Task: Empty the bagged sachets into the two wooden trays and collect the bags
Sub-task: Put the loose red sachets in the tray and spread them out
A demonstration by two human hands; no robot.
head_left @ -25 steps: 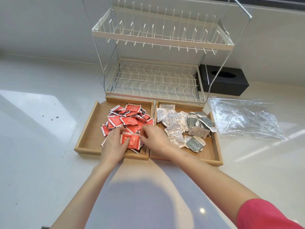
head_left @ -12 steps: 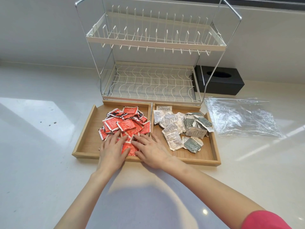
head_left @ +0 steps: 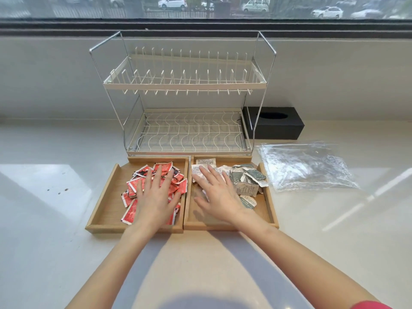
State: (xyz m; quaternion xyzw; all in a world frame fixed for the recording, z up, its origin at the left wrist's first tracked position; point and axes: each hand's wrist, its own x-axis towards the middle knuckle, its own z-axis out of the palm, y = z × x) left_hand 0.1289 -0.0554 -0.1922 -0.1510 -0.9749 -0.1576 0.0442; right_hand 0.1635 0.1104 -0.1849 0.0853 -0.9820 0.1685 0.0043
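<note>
Two wooden trays stand side by side on the white counter. The left tray (head_left: 104,197) holds a pile of red sachets (head_left: 133,190); my left hand (head_left: 156,197) lies flat on that pile with fingers spread. The right tray (head_left: 270,210) holds white and grey-green sachets (head_left: 247,181); my right hand (head_left: 216,195) rests flat on them, fingers straight and spread. Empty clear plastic bags (head_left: 305,168) lie crumpled on the counter just right of the right tray.
A two-tier white wire dish rack (head_left: 187,112) stands directly behind the trays. A black tissue box (head_left: 276,126) sits behind the rack's right side. A window runs along the back wall. White counter (head_left: 44,197) stretches left and in front.
Both hands were together on the red sachets at the left tray's front. My right hand has moved over to the white sachets, my left hand has slid further up the red pile. The camera tilted up.
</note>
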